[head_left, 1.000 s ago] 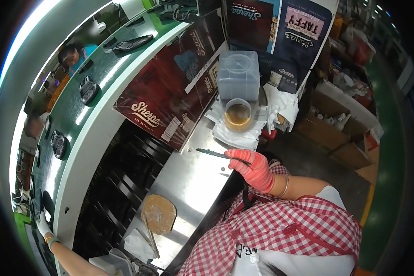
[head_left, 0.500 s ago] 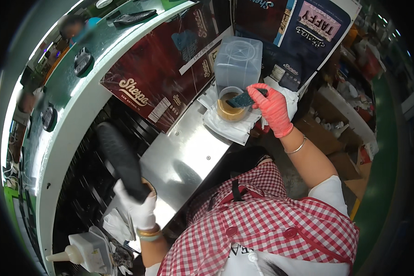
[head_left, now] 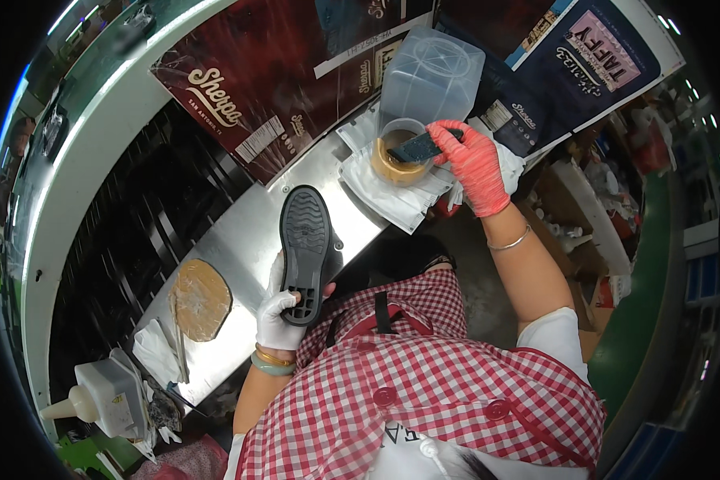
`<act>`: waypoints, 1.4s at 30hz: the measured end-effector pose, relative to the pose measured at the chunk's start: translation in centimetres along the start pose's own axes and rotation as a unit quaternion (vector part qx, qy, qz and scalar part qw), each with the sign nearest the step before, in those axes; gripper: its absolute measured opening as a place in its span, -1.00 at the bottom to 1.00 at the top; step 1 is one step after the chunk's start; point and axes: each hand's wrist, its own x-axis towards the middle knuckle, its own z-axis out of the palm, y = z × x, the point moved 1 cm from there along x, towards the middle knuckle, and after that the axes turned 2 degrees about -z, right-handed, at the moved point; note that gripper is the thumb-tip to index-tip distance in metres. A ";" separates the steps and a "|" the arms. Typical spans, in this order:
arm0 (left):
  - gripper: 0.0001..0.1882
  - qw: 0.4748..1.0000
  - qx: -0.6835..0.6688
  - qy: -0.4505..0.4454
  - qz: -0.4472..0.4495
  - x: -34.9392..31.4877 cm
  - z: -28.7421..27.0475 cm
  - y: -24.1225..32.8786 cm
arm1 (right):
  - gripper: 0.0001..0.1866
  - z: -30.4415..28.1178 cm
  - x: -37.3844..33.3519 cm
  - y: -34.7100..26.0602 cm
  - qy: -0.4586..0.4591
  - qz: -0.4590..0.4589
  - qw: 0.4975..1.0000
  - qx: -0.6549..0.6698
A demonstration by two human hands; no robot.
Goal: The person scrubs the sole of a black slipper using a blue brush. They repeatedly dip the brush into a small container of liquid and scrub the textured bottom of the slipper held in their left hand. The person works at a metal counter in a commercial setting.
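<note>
My left hand (head_left: 278, 324), in a white glove, grips a black rubber shoe sole (head_left: 306, 244) by its lower end. The patterned face is up, with an open grid near my fingers. In a coral-red glove, my right hand (head_left: 474, 170) pinches a dark, flat-handled brush (head_left: 416, 149). Its lower end dips into a clear plastic cup (head_left: 381, 166) of amber liquid, and the tip is hidden there. White paper sheets (head_left: 358, 180) lie beneath the cup.
A translucent plastic container (head_left: 432, 76) stands behind the cup. Printed boards (head_left: 248, 88) wall the metal bench (head_left: 252, 212). Left of the sole lies a tan round pad (head_left: 202, 300), with a white nozzle bottle (head_left: 108, 398) beyond it. A curved conveyor edge (head_left: 80, 152) runs along the left.
My left hand has brought the sole right, from beside the conveyor to over the bench in front of me. The brush stays in the cup. The tan pad is now uncovered.
</note>
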 end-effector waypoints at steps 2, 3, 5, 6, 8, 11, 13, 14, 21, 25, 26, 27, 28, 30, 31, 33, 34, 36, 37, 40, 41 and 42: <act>-0.22 0.998 0.050 -0.033 0.020 0.2 0.2 -0.2 | -0.74 0.1 -0.1 -0.1 -0.007 0.006 1.000 0.019; -0.25 0.999 0.017 -0.034 0.012 0.5 -0.1 -0.2 | -0.74 0.0 -0.1 -0.1 -0.008 0.009 1.000 0.028; -0.31 0.998 -0.050 -0.036 -0.005 1.0 -0.9 -0.4 | -0.74 -0.2 0.4 1.2 -0.024 -0.015 0.999 0.040; -0.31 1.000 0.004 -0.011 0.007 1.3 -1.0 -0.5 | -0.73 -0.3 0.6 1.6 -0.033 -0.028 0.998 0.045; -0.29 1.000 -0.007 0.009 0.011 1.3 -0.5 -0.8 | -0.73 -1.4 0.4 1.3 -0.039 0.004 0.999 0.016; -0.32 0.999 -0.032 0.006 0.021 1.7 -0.6 -1.1 | -0.74 -1.5 -0.8 1.5 -0.011 0.031 0.997 0.063; -0.30 0.998 -0.062 0.007 0.022 1.6 -0.6 -1.0 | -0.75 0.1 -3.0 0.8 -0.002 0.072 0.986 0.148; -0.29 0.997 -0.074 0.017 0.022 1.5 -0.5 -1.0 | -0.75 1.4 -4.5 -0.4 -0.028 0.069 0.986 0.151; -0.14 0.998 -0.056 -0.008 0.023 0.5 0.2 -0.6 | -0.75 8.4 -10.8 -3.5 -0.114 0.067 0.975 0.176; -0.11 0.996 -0.060 0.057 0.040 0.0 2.0 -0.7 | -0.75 9.4 -11.4 -3.7 -0.113 0.071 0.976 0.172; -0.11 0.996 -0.063 0.057 0.040 -0.1 2.1 -0.7 | -0.76 9.6 -11.5 -3.7 -0.115 0.069 0.976 0.173; -0.11 0.995 -0.068 0.057 0.040 -0.2 2.1 -0.7 | -0.76 9.6 -11.6 -3.8 -0.119 0.074 0.976 0.168; -0.11 0.996 -0.060 0.051 0.045 -0.2 2.0 -0.7 | -0.76 9.5 -11.8 -3.8 -0.124 0.078 0.976 0.164; -0.12 0.997 -0.046 0.038 0.055 -0.2 1.6 -0.8 | -0.75 9.5 -12.2 -3.9 -0.133 0.082 0.975 0.156; -0.14 0.994 -0.092 0.005 0.053 -0.1 1.5 -0.8 | -0.75 9.4 -12.6 -3.9 -0.138 0.082 0.975 0.154; -0.18 0.980 -0.185 -0.060 0.050 0.1 1.3 -0.9 | -0.75 9.5 -13.3 -3.9 -0.149 0.080 0.973 0.158; -0.20 0.967 -0.231 -0.093 0.049 0.1 1.2 -0.9 | -0.75 9.6 -13.6 -3.9 -0.154 0.078 0.971 0.164; -0.24 0.934 -0.318 -0.157 0.047 0.2 1.1 -0.8 | -0.77 9.7 -14.3 -4.2 -0.166 0.081 0.967 0.178; -0.23 0.940 -0.294 -0.167 0.053 0.3 1.1 -0.7 | -0.78 9.7 -14.5 -4.2 -0.168 0.082 0.966 0.178; -0.24 0.962 -0.214 -0.158 0.067 0.3 1.2 -0.6 | -0.81 9.8 -15.0 -4.3 -0.181 0.090 0.963 0.177; -0.26 0.972 -0.181 -0.132 0.070 0.2 1.4 -0.4 | -0.81 9.8 -15.1 -4.5 -0.190 0.079 0.965 0.162; -0.28 0.981 -0.149 -0.106 0.070 0.1 1.5 -0.4 | -0.82 9.7 -15.2 -4.6 -0.198 0.068 0.967 0.147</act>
